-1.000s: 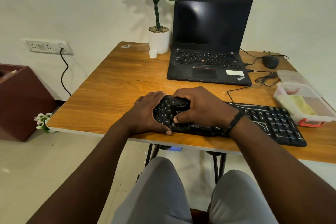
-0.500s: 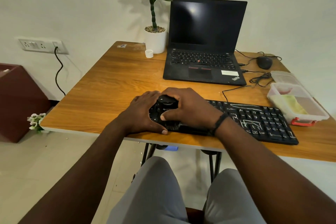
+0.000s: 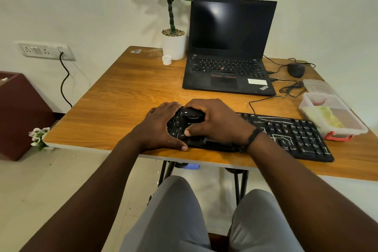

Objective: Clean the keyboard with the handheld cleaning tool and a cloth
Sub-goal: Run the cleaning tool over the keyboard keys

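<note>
Keyboard, black with pale dusty streaks across its right half, lies near the front edge of the wooden desk, its cable running back toward the laptop. My right hand is closed around the small black handheld cleaning tool, thumb on its near side and fingers curled over the top, pressing it down onto the keys at the left end of the keyboard. My left hand lies flat and spread open against that same left end, thumb along the front edge, bracing the board without gripping anything. A dark band sits on my right wrist. The laptop stands open with a dark screen behind the keyboard, beside a potted plant in a white pot and a small white cap. To the right, a black mouse rests near the back, and a clear plastic container with a red clasp holds a yellow-green cloth, just beside the keyboard's right end
</note>
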